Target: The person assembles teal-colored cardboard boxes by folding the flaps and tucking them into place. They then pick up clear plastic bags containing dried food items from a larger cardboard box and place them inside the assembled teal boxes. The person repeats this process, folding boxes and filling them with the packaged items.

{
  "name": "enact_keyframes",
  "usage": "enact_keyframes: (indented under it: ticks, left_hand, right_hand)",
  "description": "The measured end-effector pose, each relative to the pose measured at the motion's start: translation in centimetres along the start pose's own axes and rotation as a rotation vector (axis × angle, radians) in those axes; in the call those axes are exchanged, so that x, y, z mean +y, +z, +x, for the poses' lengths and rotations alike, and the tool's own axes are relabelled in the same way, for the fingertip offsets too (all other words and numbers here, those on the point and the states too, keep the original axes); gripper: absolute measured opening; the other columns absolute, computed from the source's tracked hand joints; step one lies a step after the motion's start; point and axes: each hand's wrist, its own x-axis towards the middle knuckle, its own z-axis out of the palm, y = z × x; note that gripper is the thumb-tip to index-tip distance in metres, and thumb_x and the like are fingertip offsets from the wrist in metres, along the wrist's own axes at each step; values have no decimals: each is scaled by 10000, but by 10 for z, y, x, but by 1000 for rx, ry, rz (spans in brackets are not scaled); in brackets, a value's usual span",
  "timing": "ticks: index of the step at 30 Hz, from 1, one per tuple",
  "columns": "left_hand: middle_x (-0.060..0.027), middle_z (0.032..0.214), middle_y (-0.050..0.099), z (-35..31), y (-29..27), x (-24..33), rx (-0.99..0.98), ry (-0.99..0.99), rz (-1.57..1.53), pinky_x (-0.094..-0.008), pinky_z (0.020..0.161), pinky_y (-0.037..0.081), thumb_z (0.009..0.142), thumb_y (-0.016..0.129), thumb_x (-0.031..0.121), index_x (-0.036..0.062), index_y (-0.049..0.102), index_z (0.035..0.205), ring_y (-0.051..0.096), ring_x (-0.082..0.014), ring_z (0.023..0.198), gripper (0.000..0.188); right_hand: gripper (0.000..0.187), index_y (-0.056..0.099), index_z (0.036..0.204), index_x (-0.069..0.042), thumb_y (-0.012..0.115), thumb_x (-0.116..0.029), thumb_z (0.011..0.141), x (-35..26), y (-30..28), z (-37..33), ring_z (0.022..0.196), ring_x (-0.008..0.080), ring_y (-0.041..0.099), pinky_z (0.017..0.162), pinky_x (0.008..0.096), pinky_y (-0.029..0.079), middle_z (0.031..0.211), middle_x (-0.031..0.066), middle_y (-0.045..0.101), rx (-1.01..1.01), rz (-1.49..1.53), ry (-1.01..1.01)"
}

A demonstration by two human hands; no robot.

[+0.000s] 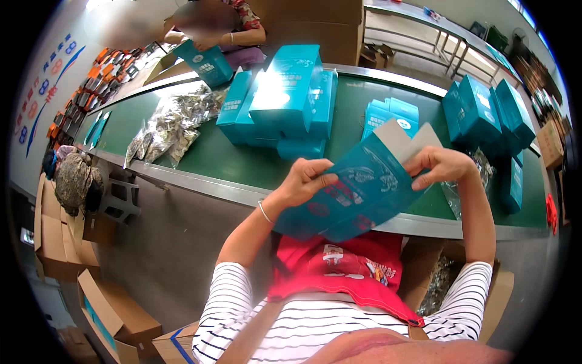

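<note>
Both hands are on one flat teal carton (pixel 357 191) above the counter edge: left hand (pixel 306 182) pinches its side, right hand (pixel 439 167) curls over the open grey-lined flap. Can't see inside it. Beyond sit glossy stacked teal boxes (pixel 285 100) and crinkly clear foil packets (pixel 173 124) on the green counter (pixel 224 158).

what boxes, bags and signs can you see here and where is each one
Teal carton: flat, grey flaps open, held between left hand and right hand.
Stack of teal boxes: middle of the green table.
Teal boxes: upright, far right of the table.
Clear bags: silvery contents, left of the table.
Teal box: in another person's hands, top left.
Brown cartons: on the floor, lower left.
</note>
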Motion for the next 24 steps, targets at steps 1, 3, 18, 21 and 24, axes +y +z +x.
enact_keyframes:
  ticks: [1, 3, 18, 21, 24]
  left_hand:
    - [9, 668, 559, 0, -3, 3, -25, -14, 40, -220, 530, 380, 886, 646, 116, -6, 637, 910, 425, -30, 626, 124]
    - [-16, 646, 544, -1, -2, 7, -94, -47, 93, -224, 522, 371, 888, 644, 127, -3, 635, 909, 414, -34, 609, 133]
    - [-80, 677, 624, 1, -1, 19, -239, -24, 147, -248, 535, 426, 862, 636, 92, -23, 630, 915, 524, -97, 564, 127]
    - [-107, 687, 638, 1, 0, 13, -257, 0, 202, -253, 552, 447, 858, 636, 92, -22, 633, 920, 568, -118, 578, 130]
    - [-121, 738, 650, 1, -1, 13, -306, -35, 251, -270, 584, 470, 848, 650, 111, -7, 630, 978, 611, -153, 623, 177]
  right_hand:
    - [358, 604, 1123, 94, 677, -111, 840, 6, -3, 2, 906, 94, 571, 839, 242, 478, 1043, 59, 664, -32, -42, -27]
    - [356, 632, 1066, 98, 696, -165, 834, 16, -2, 6, 763, 112, 561, 687, 252, 487, 874, 54, 651, -65, -97, 37]
    - [377, 634, 1091, 41, 694, -237, 844, 62, 43, 32, 941, 112, 557, 851, 272, 441, 1027, 38, 654, -84, 57, 203]
    - [491, 560, 1219, 32, 697, -250, 841, 57, 62, 32, 1060, 142, 534, 914, 296, 432, 1169, 57, 610, -131, 217, 114]
    - [637, 490, 1316, -23, 696, -379, 830, 35, 71, 33, 1155, 176, 481, 968, 322, 384, 1242, 70, 562, -146, 59, 288]
